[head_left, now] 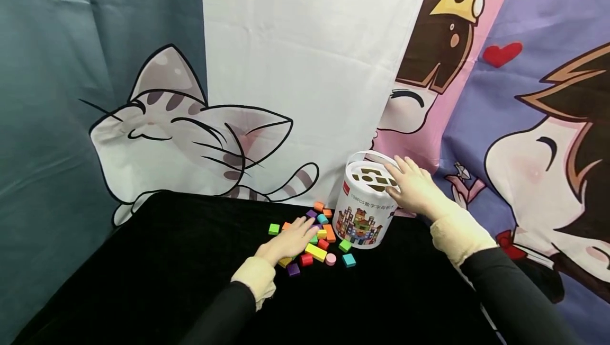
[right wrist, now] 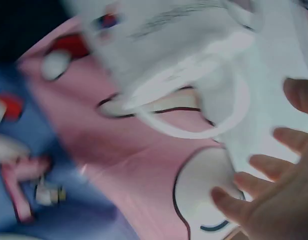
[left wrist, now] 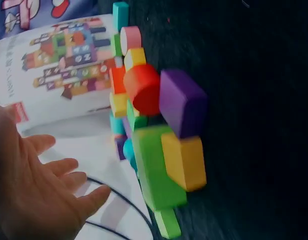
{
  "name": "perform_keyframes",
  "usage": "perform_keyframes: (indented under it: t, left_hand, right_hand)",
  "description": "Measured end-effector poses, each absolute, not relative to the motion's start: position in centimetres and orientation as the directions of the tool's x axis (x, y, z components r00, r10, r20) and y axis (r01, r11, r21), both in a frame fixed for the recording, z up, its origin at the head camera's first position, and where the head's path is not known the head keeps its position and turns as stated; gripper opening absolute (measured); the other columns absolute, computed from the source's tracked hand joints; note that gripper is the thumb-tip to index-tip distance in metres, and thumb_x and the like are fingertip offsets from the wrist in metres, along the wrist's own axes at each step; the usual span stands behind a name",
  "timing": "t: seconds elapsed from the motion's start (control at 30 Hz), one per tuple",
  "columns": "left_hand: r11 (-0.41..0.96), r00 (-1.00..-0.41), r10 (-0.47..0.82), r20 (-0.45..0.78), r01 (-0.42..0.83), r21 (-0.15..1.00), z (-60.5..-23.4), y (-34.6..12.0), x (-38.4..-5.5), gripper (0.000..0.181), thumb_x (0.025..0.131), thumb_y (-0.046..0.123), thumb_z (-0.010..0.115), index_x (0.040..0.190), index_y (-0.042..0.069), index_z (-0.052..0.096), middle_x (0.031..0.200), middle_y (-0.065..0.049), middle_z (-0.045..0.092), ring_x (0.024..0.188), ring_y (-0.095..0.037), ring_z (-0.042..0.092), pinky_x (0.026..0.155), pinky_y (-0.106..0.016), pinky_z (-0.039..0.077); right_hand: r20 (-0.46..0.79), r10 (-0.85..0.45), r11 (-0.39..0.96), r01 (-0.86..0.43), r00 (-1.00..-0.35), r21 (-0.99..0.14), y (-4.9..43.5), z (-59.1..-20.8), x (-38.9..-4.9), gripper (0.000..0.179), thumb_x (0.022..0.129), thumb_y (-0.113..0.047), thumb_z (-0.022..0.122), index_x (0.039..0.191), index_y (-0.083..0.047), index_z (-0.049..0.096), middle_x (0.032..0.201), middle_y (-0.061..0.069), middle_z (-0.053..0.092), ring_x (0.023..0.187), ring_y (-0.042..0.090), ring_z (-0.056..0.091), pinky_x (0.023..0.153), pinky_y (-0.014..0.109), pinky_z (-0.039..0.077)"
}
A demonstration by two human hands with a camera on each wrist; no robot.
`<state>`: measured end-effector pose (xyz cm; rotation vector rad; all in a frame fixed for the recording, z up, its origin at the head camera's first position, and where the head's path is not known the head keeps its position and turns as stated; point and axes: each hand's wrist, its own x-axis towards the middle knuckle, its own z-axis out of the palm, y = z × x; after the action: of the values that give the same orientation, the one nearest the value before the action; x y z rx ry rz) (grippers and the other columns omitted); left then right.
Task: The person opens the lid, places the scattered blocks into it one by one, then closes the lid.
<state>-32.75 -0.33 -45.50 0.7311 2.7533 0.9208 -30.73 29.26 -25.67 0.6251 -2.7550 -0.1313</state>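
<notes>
L hand (head_left: 292,242) is spread over the blocks (head_left: 316,252), palm down, straight, gripping nothing; can't tell if it's touching any. Prob. laid wide like that b/c the pile's loose & a flat hand covers more. R hand (head_left: 413,190) is up at the near-right edge of the lid (head_left: 356,185) of the white bucket (head_left: 344,207), also spread w/ no grip; the R wrist view shows it apart from the handle (head_left: 369,152). Bucket stands upright on the black-covered tabletop (head_left: 143,271), just R of the pile, holes (head_left: 367,179) facing up, seemingly for access from above. Blocks lie under & around the L hand, right up near the bucket, prob. to keep reach short; a blue block (head_left: 349,260) & pink round block (head_left: 330,259) sit out front.
</notes>
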Motion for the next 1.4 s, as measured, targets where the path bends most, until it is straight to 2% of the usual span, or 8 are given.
perform_keyframes:
  t: [0.17, 0.33, 0.5, 0.67, 0.9, 1.07, 1.17, 1.4]
  left_hand:
    - [0.691, -0.861, 0.508, 0.022, 0.422, 0.587, -44.8, 2.7, -33.5, 0.073, 0.102, 0.061, 0.009, 0.156, 0.015, 0.027, 0.161, -0.006, 0.021, 0.147, -0.026, 0.013, 0.117, -0.046, 0.017]
    - [0.68, -0.856, 0.513, 0.054, 0.445, 0.583, -43.9, 4.8, -34.4, 0.077, 0.1, 0.064, 0.009, 0.157, 0.015, 0.024, 0.161, -0.008, 0.019, 0.147, -0.025, 0.014, 0.116, -0.046, 0.019]
    - [0.673, -0.871, 0.487, 0.066, 0.422, 0.607, -43.4, 5.5, -36.0, 0.074, 0.103, 0.059, 0.012, 0.157, 0.01, 0.018, 0.161, -0.011, 0.016, 0.147, -0.025, 0.013, 0.117, -0.046, 0.018]
    - [0.646, -0.88, 0.468, 0.081, 0.403, 0.649, -43.4, 5.8, -37.7, 0.073, 0.103, 0.059, 0.017, 0.158, 0.012, 0.008, 0.162, -0.014, 0.011, 0.147, -0.026, 0.011, 0.117, -0.044, 0.017]
    - [0.532, -0.896, 0.43, 0.111, 0.351, 0.77, -44.8, 7.0, -38.9, 0.079, 0.101, 0.057, 0.035, 0.158, 0.019, -0.006, 0.163, -0.014, 0.005, 0.147, -0.028, 0.011, 0.115, -0.047, 0.021]
    - [0.336, -0.9, 0.394, 0.187, 0.33, 0.882, -45.3, 8.4, -39.2, 0.09, 0.097, 0.057, 0.05, 0.158, 0.022, -0.006, 0.163, -0.012, 0.004, 0.147, -0.029, 0.007, 0.115, -0.052, 0.017]
    - [0.271, -0.908, 0.347, 0.235, 0.337, 0.902, -45.0, 9.0, -39.5, 0.094, 0.094, 0.054, 0.058, 0.158, 0.022, -0.003, 0.163, -0.012, 0.004, 0.147, -0.028, 0.007, 0.115, -0.052, 0.016]
    - [0.283, -0.916, 0.346, 0.205, 0.31, 0.908, -45.8, 10.8, -39.8, 0.1, 0.091, 0.046, 0.066, 0.159, 0.019, -0.002, 0.162, -0.011, 0.009, 0.146, -0.028, 0.014, 0.114, -0.049, 0.022]
  right_hand:
    - [0.311, -0.506, 0.852, -0.41, -0.804, 0.326, 29.1, -26.7, -32.6, 0.052, 0.084, -0.015, 0.064, 0.133, -0.006, 0.051, 0.137, 0.023, 0.046, 0.125, 0.042, 0.039, 0.088, 0.061, 0.037]
    - [0.338, -0.492, 0.857, -0.378, -0.802, 0.35, 28.1, -26.3, -34.2, 0.052, 0.087, -0.013, 0.059, 0.138, -0.007, 0.048, 0.136, 0.021, 0.048, 0.121, 0.039, 0.044, 0.081, 0.059, 0.041]
    - [0.311, -0.4, 0.903, -0.313, -0.862, 0.294, 26.7, -23.6, -35.8, 0.05, 0.092, -0.015, 0.054, 0.14, -0.005, 0.044, 0.133, 0.02, 0.049, 0.122, 0.041, 0.044, 0.083, 0.063, 0.04]
    - [0.259, -0.302, 0.946, -0.253, -0.917, 0.205, 25.8, -21.9, -37.3, 0.043, 0.093, -0.017, 0.052, 0.134, -0.003, 0.048, 0.129, 0.022, 0.054, 0.119, 0.044, 0.048, 0.086, 0.066, 0.04]
    - [0.273, -0.281, 0.96, -0.275, -0.92, 0.061, 24.7, -23.7, -39.0, 0.035, 0.093, -0.016, 0.056, 0.123, 0.001, 0.056, 0.115, 0.025, 0.059, 0.108, 0.045, 0.056, 0.086, 0.062, 0.045]
    - [0.315, -0.282, 0.958, -0.282, -0.906, 0.048, 24.6, -24.9, -39.3, 0.029, 0.091, -0.013, 0.06, 0.116, 0.003, 0.06, 0.108, 0.024, 0.062, 0.102, 0.042, 0.059, 0.085, 0.057, 0.047]
    - [0.339, -0.271, 0.962, -0.27, -0.901, 0.048, 24.7, -24.8, -39.6, 0.027, 0.091, -0.012, 0.061, 0.113, 0.003, 0.061, 0.108, 0.024, 0.063, 0.102, 0.042, 0.059, 0.084, 0.057, 0.047]
    - [0.355, -0.151, 0.986, -0.167, -0.923, -0.015, 25.8, -24.9, -40.3, 0.014, 0.093, -0.013, 0.06, 0.1, -0.002, 0.063, 0.105, 0.025, 0.065, 0.095, 0.047, 0.061, 0.076, 0.059, 0.048]
